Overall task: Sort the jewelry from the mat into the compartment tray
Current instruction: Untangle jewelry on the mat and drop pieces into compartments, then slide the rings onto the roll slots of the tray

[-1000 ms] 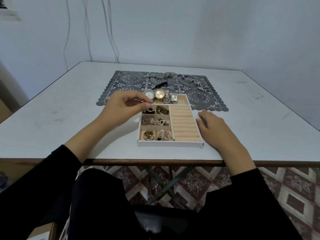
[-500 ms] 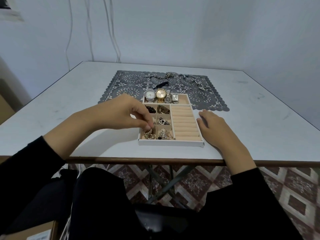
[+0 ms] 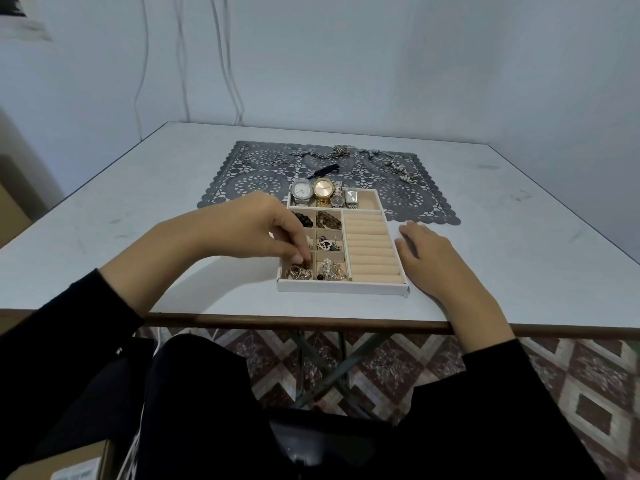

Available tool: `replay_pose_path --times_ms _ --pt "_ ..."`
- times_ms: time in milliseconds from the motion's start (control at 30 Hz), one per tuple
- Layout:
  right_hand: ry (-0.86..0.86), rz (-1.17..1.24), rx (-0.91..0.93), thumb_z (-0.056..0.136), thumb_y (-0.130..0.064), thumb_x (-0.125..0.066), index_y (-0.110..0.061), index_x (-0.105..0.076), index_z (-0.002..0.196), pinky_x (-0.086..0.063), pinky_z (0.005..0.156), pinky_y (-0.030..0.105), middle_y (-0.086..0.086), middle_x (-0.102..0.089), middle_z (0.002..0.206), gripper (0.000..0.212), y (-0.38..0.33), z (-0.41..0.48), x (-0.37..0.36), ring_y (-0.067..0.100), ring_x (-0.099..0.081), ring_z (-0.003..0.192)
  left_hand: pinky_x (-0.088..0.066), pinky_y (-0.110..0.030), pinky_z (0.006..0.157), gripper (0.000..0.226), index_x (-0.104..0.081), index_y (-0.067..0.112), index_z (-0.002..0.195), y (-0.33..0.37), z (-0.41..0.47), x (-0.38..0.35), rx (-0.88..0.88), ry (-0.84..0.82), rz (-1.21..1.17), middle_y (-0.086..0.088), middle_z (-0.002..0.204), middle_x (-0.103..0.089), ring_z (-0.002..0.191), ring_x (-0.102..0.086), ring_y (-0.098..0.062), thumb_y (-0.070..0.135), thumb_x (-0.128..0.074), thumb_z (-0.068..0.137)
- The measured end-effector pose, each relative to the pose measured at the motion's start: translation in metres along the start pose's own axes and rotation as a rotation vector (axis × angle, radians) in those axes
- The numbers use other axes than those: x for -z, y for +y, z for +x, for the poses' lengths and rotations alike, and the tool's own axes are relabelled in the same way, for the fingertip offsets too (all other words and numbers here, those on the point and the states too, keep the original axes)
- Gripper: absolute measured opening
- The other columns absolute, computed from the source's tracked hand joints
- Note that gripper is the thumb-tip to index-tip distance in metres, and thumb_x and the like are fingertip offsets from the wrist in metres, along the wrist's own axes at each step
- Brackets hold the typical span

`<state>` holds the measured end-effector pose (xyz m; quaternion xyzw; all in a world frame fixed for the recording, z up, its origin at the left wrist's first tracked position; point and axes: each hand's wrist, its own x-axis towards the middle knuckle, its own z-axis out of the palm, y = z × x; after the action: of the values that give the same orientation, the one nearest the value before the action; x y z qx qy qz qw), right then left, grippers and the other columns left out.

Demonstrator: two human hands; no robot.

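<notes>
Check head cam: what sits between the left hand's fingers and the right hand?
The compartment tray: a small compartment of silvery jewelry, then the ring rolls. The left hand has its fingers in the near-left compartment; the right hand rests beside the tray.

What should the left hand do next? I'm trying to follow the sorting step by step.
Probably let go and lift clear of the tray, then reach back to the mat. The left hand has its fingertips pinched down at the near-left compartment, right above the gold rings; whether it holds anything is hidden. Small rings and chains lie unsorted on the mat.
</notes>
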<state>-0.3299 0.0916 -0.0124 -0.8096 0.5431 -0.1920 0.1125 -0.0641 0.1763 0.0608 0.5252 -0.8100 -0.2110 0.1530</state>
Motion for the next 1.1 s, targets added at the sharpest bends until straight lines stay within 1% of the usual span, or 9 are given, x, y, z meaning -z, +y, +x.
replay_pose_path --times_ms 167,300,433,500,567,733,867,1033,1100 --pt "-0.004 -0.016 0.017 0.101 -0.027 -0.037 -0.007 -0.052 0.124 -0.034 0.097 0.031 0.01 -0.048 0.138 0.034 0.002 0.001 0.0 0.025 -0.043 0.126 -0.052 -0.018 0.085 0.013 -0.077 0.021 0.089 -0.009 0.001 0.011 -0.027 0.129 -0.174 0.009 0.086 -0.077 0.086 -0.072 -0.007 0.013 -0.078 0.079" --pt "-0.043 -0.075 0.037 0.101 -0.03 -0.038 -0.006 -0.053 0.119 -0.038 0.086 0.033 0.008 -0.056 0.122 0.033 0.005 0.007 0.007 0.024 -0.05 0.113 -0.052 -0.015 0.08 0.013 -0.076 0.018 0.094 -0.024 0.014 0.017 -0.013 0.281 -0.301 0.004 0.089 -0.076 0.087 -0.072 -0.007 0.015 -0.075 0.081" --pt "-0.104 -0.118 0.059 0.099 -0.034 -0.041 -0.015 -0.056 0.123 -0.04 0.089 0.032 0.0 -0.058 0.124 0.034 0.013 0.02 0.02 0.02 -0.052 0.112 -0.054 -0.018 0.066 0.015 -0.073 0.022 0.104 -0.048 0.036 0.017 0.064 0.42 -0.261 0.005 0.092 -0.075 0.085 -0.07 -0.008 0.024 -0.066 0.091" --pt "-0.141 -0.126 0.062 0.097 -0.037 -0.044 -0.021 -0.06 0.121 -0.041 0.091 0.031 -0.003 -0.06 0.122 0.033 0.016 0.03 0.028 0.018 -0.053 0.111 -0.058 -0.028 0.08 0.019 -0.071 0.024 0.109 -0.064 0.047 0.017 0.108 0.46 -0.18 0.006 0.099 -0.073 0.093 -0.069 -0.01 0.029 -0.061 0.095" --pt "-0.172 -0.111 0.065 0.096 -0.038 -0.047 -0.024 -0.065 0.111 -0.044 0.085 0.03 -0.006 -0.064 0.112 0.028 0.018 0.041 0.037 0.015 -0.056 0.102 -0.056 -0.036 0.088 0.022 -0.069 0.025 0.114 -0.077 0.059 0.016 0.138 0.477 -0.106 0.007 0.104 -0.071 0.098 -0.066 -0.01 0.031 -0.055 0.098" --pt "-0.143 -0.088 0.11 0.096 -0.033 -0.05 -0.025 -0.07 0.1 -0.05 0.082 0.034 -0.008 -0.068 0.095 0.022 0.022 0.08 0.044 0.013 -0.061 0.091 -0.041 -0.03 0.095 0.027 -0.062 0.021 0.124 -0.108 0.088 0.014 0.179 0.488 0.022 0.005 0.122 -0.063 0.108 -0.055 -0.009 0.026 -0.049 0.101" --pt "-0.019 -0.095 0.168 0.096 -0.032 -0.05 -0.018 -0.065 0.113 -0.048 0.084 0.033 0.001 -0.067 0.108 0.026 0.027 0.12 0.028 0.018 -0.059 0.098 -0.041 -0.041 0.105 0.032 -0.057 0.023 0.13 -0.135 0.111 0.016 0.224 0.402 0.143 0.0 0.134 -0.056 0.12 -0.052 -0.016 0.032 -0.047 0.101" --pt "0.027 -0.172 0.23 0.099 -0.036 -0.044 -0.015 -0.053 0.131 -0.045 0.087 0.031 0.002 -0.058 0.128 0.04 0.028 0.159 0.007 0.019 -0.055 0.112 -0.026 -0.037 0.115 0.047 -0.045 0.024 0.143 -0.153 0.135 0.013 0.279 0.341 0.239 0.001 0.156 -0.034 0.142 -0.034 -0.018 0.042 -0.044 0.1" --pt "0.023 -0.209 0.24 0.099 -0.035 -0.042 -0.015 -0.049 0.136 -0.042 0.097 0.032 0.002 -0.052 0.137 0.043 0.028 0.173 -0.001 0.019 -0.05 0.122 -0.024 -0.035 0.116 0.051 -0.042 0.024 0.146 -0.158 0.143 0.013 0.303 0.357 0.253 0.001 0.158 -0.03 0.143 -0.03 -0.018 0.045 -0.045 0.099"
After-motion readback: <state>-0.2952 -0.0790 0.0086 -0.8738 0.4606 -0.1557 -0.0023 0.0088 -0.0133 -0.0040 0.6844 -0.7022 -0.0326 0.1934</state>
